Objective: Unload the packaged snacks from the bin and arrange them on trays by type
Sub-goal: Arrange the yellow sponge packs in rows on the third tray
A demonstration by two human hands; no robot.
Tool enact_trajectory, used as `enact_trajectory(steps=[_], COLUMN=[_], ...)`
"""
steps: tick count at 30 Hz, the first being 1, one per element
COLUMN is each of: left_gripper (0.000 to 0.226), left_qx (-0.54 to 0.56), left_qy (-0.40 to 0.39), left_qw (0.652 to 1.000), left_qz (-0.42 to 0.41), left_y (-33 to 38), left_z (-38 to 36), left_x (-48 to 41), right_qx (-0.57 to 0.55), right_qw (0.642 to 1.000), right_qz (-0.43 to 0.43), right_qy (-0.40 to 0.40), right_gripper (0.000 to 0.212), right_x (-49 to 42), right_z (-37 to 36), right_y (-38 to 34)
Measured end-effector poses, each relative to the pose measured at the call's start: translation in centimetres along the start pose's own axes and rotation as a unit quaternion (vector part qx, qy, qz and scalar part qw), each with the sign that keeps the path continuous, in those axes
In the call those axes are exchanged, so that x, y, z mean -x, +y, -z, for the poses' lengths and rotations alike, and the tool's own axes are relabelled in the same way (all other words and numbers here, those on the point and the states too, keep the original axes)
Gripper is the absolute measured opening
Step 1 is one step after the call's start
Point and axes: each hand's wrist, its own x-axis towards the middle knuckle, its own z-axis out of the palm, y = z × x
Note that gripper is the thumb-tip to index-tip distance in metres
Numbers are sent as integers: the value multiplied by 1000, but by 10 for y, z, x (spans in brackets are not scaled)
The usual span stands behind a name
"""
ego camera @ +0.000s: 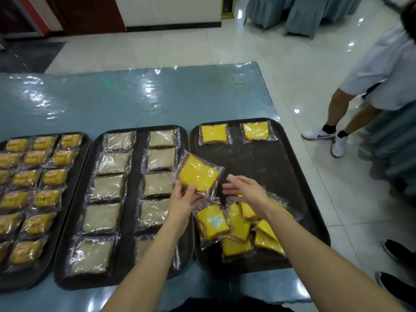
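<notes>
- Stretching across the near half of the room is the bench [135, 97], under a glossy blue-grey plastic cover. It stands on a pale tiled floor [292, 64] that shines under the lights.
- At the right stands another person [382, 70] in white.
- Three dark trays lie side by side along the bench's near edge.
- The left tray [86, 145] carries rows of small printed yellow packets [36, 176].
- The middle tray [135, 176] carries two columns of pale brown slices [108, 188] in clear wrap.
- The right tray [258, 165] is mostly bare, with two wrapped yellow slices [213, 134] side by side at its far edge.
- A loose pile [238, 226] of the same yellow slices lies jumbled at that tray's near side.
- One yellow cake packet [199, 174] is raised and tilted over the seam between the middle and right trays.
- The left grip [184, 197] is clamped on this packet's near corner, thumb on top and fingers beneath.
- The right grip [245, 190] hangs above the pile with fingers straight, holding nothing. Its fingertips are just beside the raised packet; I cannot tell if they touch it.
</notes>
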Motion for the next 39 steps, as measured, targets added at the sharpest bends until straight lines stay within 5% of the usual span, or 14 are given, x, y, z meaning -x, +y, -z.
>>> enact_trajectory(steps=[2, 9, 14, 21, 24, 26, 30, 34, 39], left_gripper=[21, 32, 19, 16, 15, 15, 49, 54, 50], left_qx=[38, 49, -131, -367, -392, -416, -523, -597, -600], left_qy=[-25, -12, 66, 113, 119, 117, 49, 17, 49], left_qw=[999, 997, 989, 923, 911, 900, 849, 795, 787], left_qz=[28, 56, 34, -17, -43, -54, -54, -107, -138], left_y=[0, 7, 8, -1, 10, 15, 16, 4, 4], left_z=[-9, -11, -10, -17, -27, -29, -27, -23, -28], left_x=[-1, -21, -52, -106, -132, -149, -159, -154, -153], right_qx=[-5, -32, 5, 108, 138, 222, 432, 459, 482], right_qw=[999, 999, 996, 988, 982, 965, 894, 873, 858], right_qz=[6, 38, 40, 16, 56, 88, 103, 137, 149], right_qy=[-46, 21, 80, 112, 118, 106, 62, 90, 94], right_gripper=[31, 10, 13, 8, 37, 55, 69, 67, 63], right_x=[-3, -29, -51, -98, -117, -127, -137, -138, -142], right_z=[-7, 6, 25, 34, 38, 38, 36, 34, 29], right_y=[-1, 0, -3, 0, -22, -31, -19, -10, -18])
